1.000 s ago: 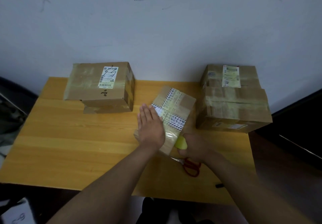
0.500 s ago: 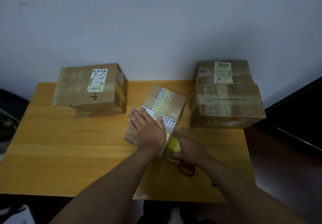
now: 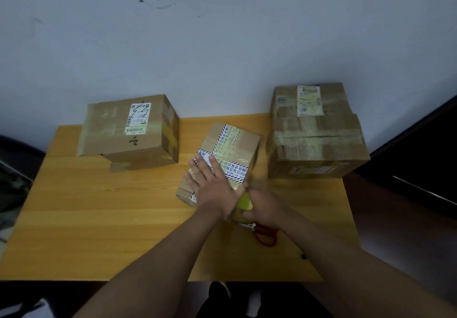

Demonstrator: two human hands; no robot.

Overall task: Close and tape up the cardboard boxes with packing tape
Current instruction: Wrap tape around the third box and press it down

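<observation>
A small cardboard box [image 3: 237, 144] with striped printed tape lies in the middle of the wooden table [image 3: 99, 219]. My left hand [image 3: 212, 186] presses flat on its near top, fingers straight. My right hand [image 3: 262, 206] grips a yellow-green roll of packing tape [image 3: 244, 201] against the box's near right edge. A taped box [image 3: 118, 130] with a white label stands at the back left. At the back right are two taped boxes [image 3: 316, 142], one stacked on the other.
Red-handled scissors [image 3: 265, 236] lie on the table just under my right wrist. The white wall runs behind the boxes. A dark object borders the table at the right, and the table's front edge is close to my body.
The view has shifted a little. My left hand has slid slightly along the small box's top, and my right hand with the tape roll has moved up against the box's near edge.
</observation>
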